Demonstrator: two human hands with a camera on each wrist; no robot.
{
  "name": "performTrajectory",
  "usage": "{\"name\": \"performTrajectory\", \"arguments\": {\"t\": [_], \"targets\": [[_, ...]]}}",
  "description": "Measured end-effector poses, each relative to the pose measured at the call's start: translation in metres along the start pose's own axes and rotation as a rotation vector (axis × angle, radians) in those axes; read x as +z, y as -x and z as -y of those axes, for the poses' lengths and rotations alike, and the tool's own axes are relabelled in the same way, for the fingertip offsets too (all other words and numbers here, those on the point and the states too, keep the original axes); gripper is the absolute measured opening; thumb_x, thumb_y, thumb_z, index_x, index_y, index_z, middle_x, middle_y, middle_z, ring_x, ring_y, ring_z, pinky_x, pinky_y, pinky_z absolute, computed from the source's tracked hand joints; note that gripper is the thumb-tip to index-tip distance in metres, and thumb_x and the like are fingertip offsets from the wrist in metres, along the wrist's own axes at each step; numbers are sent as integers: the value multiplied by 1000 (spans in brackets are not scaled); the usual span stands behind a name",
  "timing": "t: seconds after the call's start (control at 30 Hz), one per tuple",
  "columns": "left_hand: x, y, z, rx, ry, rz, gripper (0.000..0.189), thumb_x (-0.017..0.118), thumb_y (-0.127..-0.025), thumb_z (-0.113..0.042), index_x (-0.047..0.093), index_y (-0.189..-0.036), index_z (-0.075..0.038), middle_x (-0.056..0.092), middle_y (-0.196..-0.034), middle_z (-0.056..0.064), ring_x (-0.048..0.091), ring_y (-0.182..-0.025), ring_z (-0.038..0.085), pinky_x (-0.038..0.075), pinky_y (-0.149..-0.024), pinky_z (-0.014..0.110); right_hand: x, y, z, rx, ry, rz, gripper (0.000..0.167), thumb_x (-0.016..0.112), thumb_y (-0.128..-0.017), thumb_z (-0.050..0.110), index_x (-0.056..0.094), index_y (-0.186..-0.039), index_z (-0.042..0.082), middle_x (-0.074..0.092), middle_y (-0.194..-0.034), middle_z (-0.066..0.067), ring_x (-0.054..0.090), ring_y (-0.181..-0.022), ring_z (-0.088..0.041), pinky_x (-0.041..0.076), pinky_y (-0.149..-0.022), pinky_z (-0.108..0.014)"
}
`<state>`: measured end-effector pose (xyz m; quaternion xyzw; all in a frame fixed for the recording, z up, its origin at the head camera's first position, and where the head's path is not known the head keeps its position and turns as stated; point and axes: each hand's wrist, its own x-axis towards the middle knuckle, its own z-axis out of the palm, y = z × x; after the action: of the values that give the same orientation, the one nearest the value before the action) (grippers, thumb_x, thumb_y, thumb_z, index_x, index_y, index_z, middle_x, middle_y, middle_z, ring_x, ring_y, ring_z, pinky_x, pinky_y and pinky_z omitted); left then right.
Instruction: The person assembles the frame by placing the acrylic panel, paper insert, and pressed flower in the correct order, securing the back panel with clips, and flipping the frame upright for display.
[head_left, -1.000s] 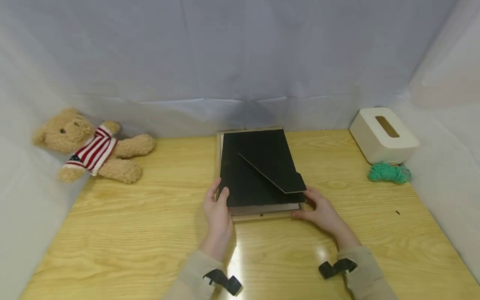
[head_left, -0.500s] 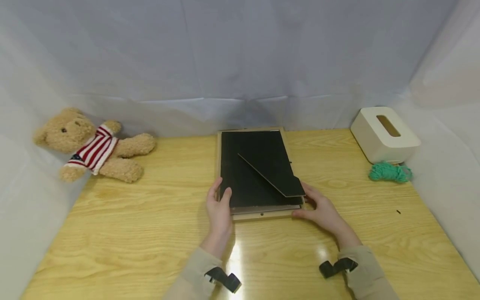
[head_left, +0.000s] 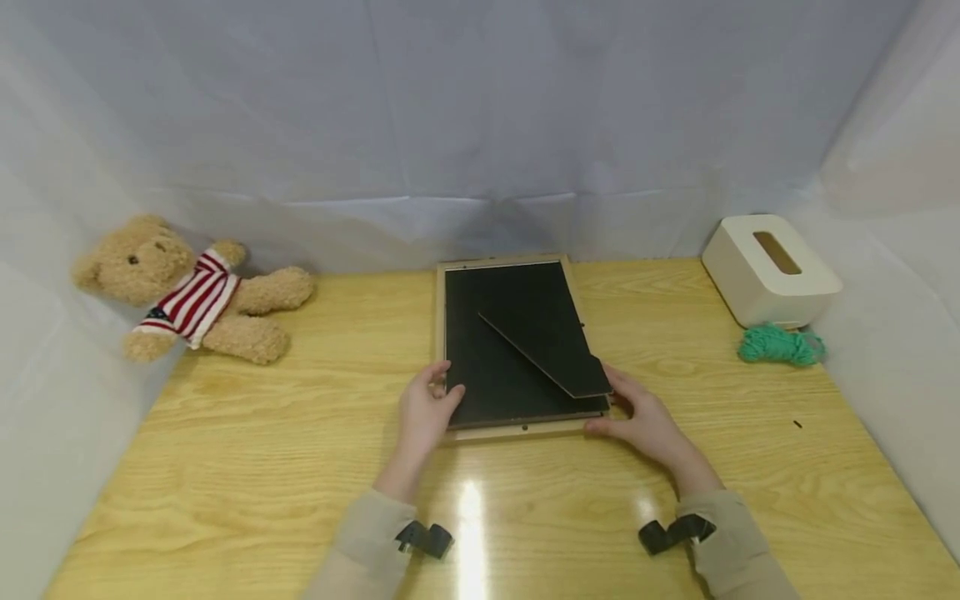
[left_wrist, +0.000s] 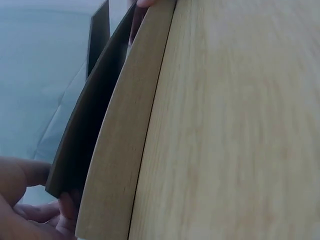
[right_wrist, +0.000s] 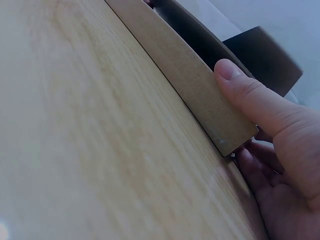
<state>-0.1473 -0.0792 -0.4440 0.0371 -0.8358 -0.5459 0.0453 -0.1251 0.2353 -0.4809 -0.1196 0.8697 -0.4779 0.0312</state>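
A wooden picture frame (head_left: 441, 312) lies on the table, its back facing up. Over it sits a black backing board (head_left: 480, 375) with a stand leg (head_left: 570, 367) jutting up at an angle. At the near left corner my left hand (head_left: 422, 408) pinches the board, thumb on top and fingers underneath. The left wrist view shows the board's near edge (left_wrist: 80, 120) raised above the frame, leaving a dark gap. My right hand (head_left: 645, 421) grips the frame's near right corner; its thumb (right_wrist: 235, 80) lies against the frame's near side (right_wrist: 195, 80).
A teddy bear (head_left: 198, 292) in a striped shirt lies at the far left. At the back right stands a white tissue box (head_left: 810, 283), with a bundle of green cord (head_left: 776, 345) before it. A small dark piece (head_left: 797, 424) lies at the right. A pale curtain (head_left: 480, 125) hangs behind.
The backing board has shifted toward me and sunk lower within the frame, baring the frame's far and right sides. My left hand has moved slightly left; the right hand stays at its corner.
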Motion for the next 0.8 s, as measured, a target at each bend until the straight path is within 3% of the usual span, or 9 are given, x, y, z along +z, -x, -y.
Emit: {"name": "performTrajectory", "arguments": {"t": [0.27,0.4,0.53,0.67,0.8], "targets": [[-3,-4,-1,56,-127,15,42,71,-84,-5,59,-123,6,64,-104,16,48,-64,12,40,-52,21,1,0,-1,6,-8,1,92,82,-75,35,30,-150,25,27,-154,-9,38,-132,-29,35,-106,-45],[-6,-3,-1,83,-121,8,44,72,-82,-1,58,-122,9,59,-111,22,50,-63,12,43,-51,19,2,0,-1,-1,-30,5,91,82,-74,34,32,-150,23,27,-154,-8,35,-134,-26,36,-106,-38],[-10,-3,-1,70,-91,16,47,71,-82,1,56,-126,8,52,-121,25,55,-63,14,45,-47,18,2,0,-1,-4,-41,7,91,82,-74,33,32,-150,23,26,-154,-7,33,-135,-24,37,-105,-29],[-14,-2,-1,43,-58,38,48,70,-82,0,55,-128,6,52,-121,24,59,-74,20,51,-57,20,1,0,-3,3,-38,9,91,81,-75,31,31,-150,21,25,-155,-8,36,-134,-26,36,-106,-36],[-16,0,3,27,4,43,47,69,-82,1,56,-127,5,54,-117,22,59,-87,27,55,-74,30,1,0,-5,9,-43,19,91,81,-76,30,29,-151,20,24,-155,-9,40,-131,-28,34,-106,-45]]}}
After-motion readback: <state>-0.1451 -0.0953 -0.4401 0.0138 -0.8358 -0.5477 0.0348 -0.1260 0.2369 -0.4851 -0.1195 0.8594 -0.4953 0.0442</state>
